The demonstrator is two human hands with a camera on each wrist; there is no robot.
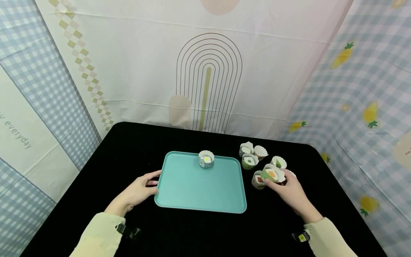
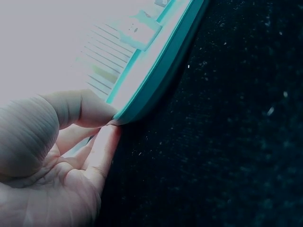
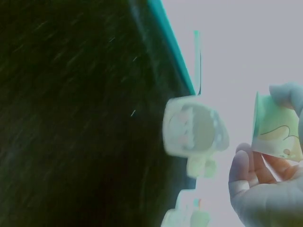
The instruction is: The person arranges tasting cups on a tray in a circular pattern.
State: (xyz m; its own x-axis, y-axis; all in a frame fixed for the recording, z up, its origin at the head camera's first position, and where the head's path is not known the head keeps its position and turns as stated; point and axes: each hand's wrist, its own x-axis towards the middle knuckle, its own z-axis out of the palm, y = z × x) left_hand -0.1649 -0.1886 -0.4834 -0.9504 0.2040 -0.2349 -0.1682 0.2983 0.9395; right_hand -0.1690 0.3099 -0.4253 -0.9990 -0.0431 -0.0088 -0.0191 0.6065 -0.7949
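A turquoise rectangular tray (image 1: 200, 185) lies on the black table, with one white paper cake cup (image 1: 206, 161) near its far edge. My left hand (image 1: 141, 190) is at the tray's left side; in the left wrist view, the thumb and fingers (image 2: 100, 146) pinch its rim. My right hand (image 1: 290, 191) holds a green paper cake cup (image 1: 269, 174) with an orange square inside, raised above the other cups. In the right wrist view, fingers and thumb are curled round that green cup (image 3: 277, 130). Part of its wall is hidden by the hand.
Right of the tray stand several more paper cups: a green one (image 1: 249, 162), white ones (image 1: 246, 149) behind it, one with a green piece (image 1: 278, 162) and one with a reddish-brown filling (image 1: 258, 180). A patterned cloth (image 1: 144, 64) hangs behind the table.
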